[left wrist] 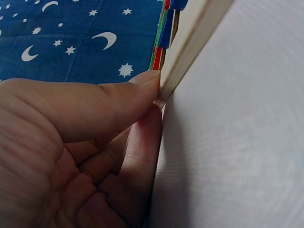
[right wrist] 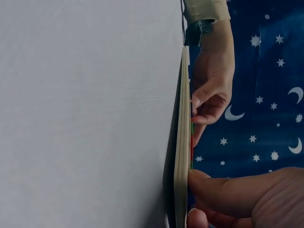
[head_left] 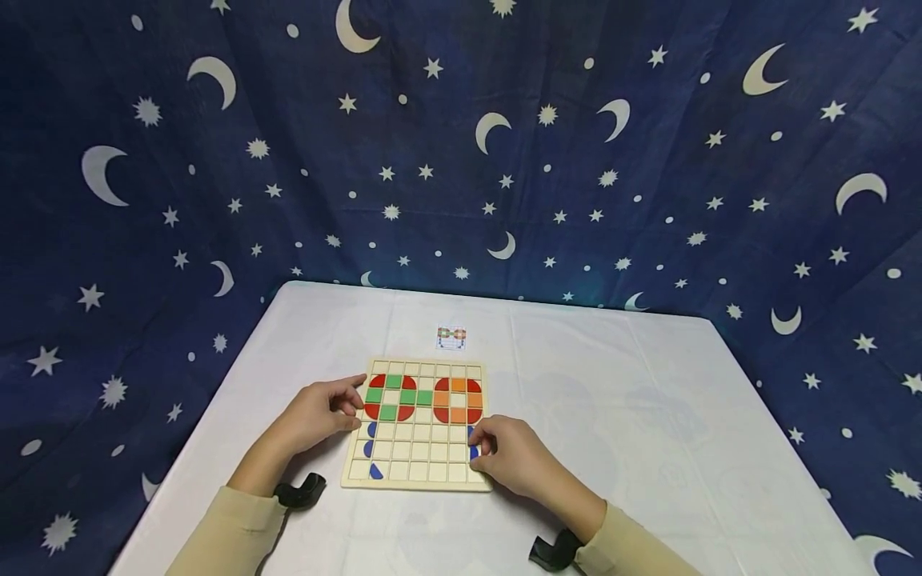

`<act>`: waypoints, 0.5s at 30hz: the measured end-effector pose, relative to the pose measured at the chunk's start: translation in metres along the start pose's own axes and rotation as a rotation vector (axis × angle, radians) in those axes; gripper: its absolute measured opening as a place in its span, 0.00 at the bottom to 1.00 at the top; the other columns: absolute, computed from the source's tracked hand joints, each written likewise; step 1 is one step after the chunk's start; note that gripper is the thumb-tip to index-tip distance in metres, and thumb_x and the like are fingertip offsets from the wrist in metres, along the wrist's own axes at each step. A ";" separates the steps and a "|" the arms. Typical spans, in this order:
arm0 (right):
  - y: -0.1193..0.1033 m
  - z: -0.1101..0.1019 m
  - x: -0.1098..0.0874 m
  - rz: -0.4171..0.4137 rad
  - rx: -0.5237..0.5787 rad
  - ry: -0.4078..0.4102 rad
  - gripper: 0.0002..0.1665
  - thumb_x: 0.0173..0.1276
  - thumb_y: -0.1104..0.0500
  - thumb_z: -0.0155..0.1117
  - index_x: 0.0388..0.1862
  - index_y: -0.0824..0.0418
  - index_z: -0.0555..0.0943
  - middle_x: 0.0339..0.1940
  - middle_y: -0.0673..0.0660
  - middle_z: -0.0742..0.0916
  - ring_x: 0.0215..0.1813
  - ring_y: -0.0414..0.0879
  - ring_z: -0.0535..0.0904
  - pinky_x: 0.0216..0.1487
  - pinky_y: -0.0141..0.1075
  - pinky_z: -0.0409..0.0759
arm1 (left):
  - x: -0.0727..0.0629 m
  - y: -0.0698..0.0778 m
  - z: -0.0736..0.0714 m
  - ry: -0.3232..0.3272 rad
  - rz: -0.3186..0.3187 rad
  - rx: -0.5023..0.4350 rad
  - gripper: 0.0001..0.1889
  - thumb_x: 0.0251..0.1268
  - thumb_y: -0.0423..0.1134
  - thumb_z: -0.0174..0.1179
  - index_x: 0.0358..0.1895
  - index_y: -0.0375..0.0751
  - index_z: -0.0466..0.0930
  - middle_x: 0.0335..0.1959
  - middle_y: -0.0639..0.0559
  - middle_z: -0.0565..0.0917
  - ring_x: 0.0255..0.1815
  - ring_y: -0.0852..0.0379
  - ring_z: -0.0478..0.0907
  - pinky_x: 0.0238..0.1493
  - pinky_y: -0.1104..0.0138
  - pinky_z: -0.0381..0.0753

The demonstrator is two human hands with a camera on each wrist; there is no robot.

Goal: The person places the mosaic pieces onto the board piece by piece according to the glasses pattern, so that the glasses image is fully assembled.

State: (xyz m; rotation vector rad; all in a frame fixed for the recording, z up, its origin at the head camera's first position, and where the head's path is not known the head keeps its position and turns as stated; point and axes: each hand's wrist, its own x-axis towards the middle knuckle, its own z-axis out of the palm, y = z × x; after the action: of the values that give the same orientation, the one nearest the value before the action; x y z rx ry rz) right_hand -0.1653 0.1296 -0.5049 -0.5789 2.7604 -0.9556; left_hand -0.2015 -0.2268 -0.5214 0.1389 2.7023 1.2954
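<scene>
A pale wooden grid board (head_left: 413, 472) lies on the table. It bears red (head_left: 406, 414), green (head_left: 394, 382) and orange (head_left: 458, 384) tiles in two ring-like shapes joined by one green tile. Blue rounded tiles (head_left: 368, 449) run down its left column. My left hand (head_left: 317, 416) rests its thumb and fingertips, spread apart, against the board's left edge; in the left wrist view the thumb (left wrist: 109, 111) meets the rim. Over the right column, my right hand (head_left: 515, 456) holds thumb and forefinger around a blue tile (head_left: 474, 452). Its other fingers hide part of that column.
Behind the board lies a small card (head_left: 451, 338) printed with a similar coloured pattern. The white-covered table (head_left: 612, 384) extends well to the right. A dark blue curtain (head_left: 461, 144) with moons and stars surrounds its back and sides.
</scene>
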 end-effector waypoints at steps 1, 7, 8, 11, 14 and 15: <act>0.000 0.000 -0.001 0.003 -0.002 -0.002 0.14 0.58 0.63 0.83 0.38 0.52 0.86 0.27 0.42 0.79 0.31 0.36 0.72 0.36 0.32 0.71 | 0.000 0.000 0.000 0.001 -0.001 0.000 0.11 0.56 0.29 0.77 0.36 0.47 0.86 0.75 0.48 0.81 0.40 0.55 0.78 0.44 0.68 0.73; 0.002 -0.004 -0.005 0.031 -0.015 0.022 0.12 0.59 0.63 0.82 0.35 0.51 0.85 0.26 0.42 0.79 0.31 0.36 0.73 0.37 0.32 0.71 | 0.000 0.001 0.000 -0.007 -0.004 -0.001 0.10 0.56 0.29 0.77 0.36 0.46 0.86 0.76 0.47 0.80 0.41 0.55 0.77 0.43 0.68 0.72; 0.002 -0.005 -0.005 0.033 -0.018 0.027 0.12 0.59 0.63 0.82 0.34 0.50 0.85 0.26 0.42 0.79 0.31 0.36 0.73 0.37 0.32 0.72 | 0.000 0.001 0.000 -0.008 -0.005 0.000 0.10 0.56 0.29 0.77 0.36 0.46 0.86 0.76 0.47 0.80 0.41 0.55 0.77 0.43 0.68 0.72; 0.003 -0.004 -0.006 0.031 -0.019 0.033 0.12 0.60 0.62 0.81 0.33 0.50 0.85 0.25 0.42 0.78 0.31 0.36 0.72 0.37 0.32 0.71 | 0.000 0.001 0.000 -0.006 -0.008 0.006 0.11 0.56 0.29 0.77 0.36 0.47 0.86 0.76 0.48 0.80 0.41 0.55 0.78 0.44 0.67 0.72; 0.004 -0.002 -0.006 0.021 -0.023 0.033 0.11 0.61 0.61 0.82 0.33 0.49 0.85 0.25 0.41 0.78 0.30 0.35 0.72 0.35 0.31 0.71 | 0.001 0.001 0.000 -0.003 -0.015 0.008 0.11 0.56 0.30 0.77 0.36 0.48 0.87 0.75 0.49 0.80 0.41 0.56 0.78 0.45 0.67 0.73; 0.004 -0.002 -0.006 0.020 -0.026 0.034 0.11 0.61 0.61 0.81 0.33 0.49 0.85 0.25 0.41 0.78 0.30 0.35 0.72 0.35 0.31 0.71 | 0.001 0.001 0.000 -0.005 -0.014 0.009 0.11 0.56 0.30 0.77 0.37 0.48 0.87 0.76 0.49 0.80 0.41 0.56 0.78 0.45 0.67 0.73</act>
State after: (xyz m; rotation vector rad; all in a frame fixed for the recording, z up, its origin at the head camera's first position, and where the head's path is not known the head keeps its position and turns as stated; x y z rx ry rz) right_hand -0.1617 0.1358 -0.5057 -0.5432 2.8069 -0.9351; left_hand -0.2024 -0.2257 -0.5209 0.1240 2.7001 1.2773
